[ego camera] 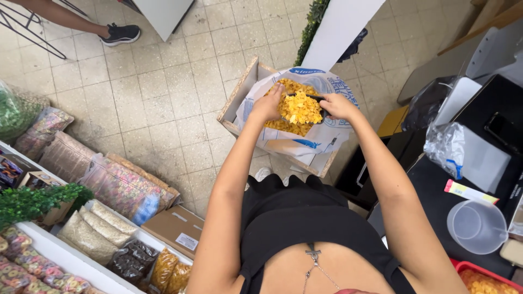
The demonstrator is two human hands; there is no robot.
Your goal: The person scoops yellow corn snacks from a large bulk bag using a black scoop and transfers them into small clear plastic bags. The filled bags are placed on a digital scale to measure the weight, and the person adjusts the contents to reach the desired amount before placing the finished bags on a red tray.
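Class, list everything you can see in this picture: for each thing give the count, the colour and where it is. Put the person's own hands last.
Cardboard box: one, brown, on the tiled floor, centre.
Bag: one, white with blue print, open inside the box.
Yellow flakes: many, in the bag.
Scoop: one, dark, heaped with flakes, over the bag.
Clear packets: several, mixed colours, along the left.
Green plant: one, lower left.
Flat carton: one, brown, by the packets.
Measuring jug: one, clear, on the black counter, right.
Red tray: one, lower right corner.
Black shoe: one, another person's, top left.
Left hand: on the flakes by the scoop.
Right hand: grips the scoop.
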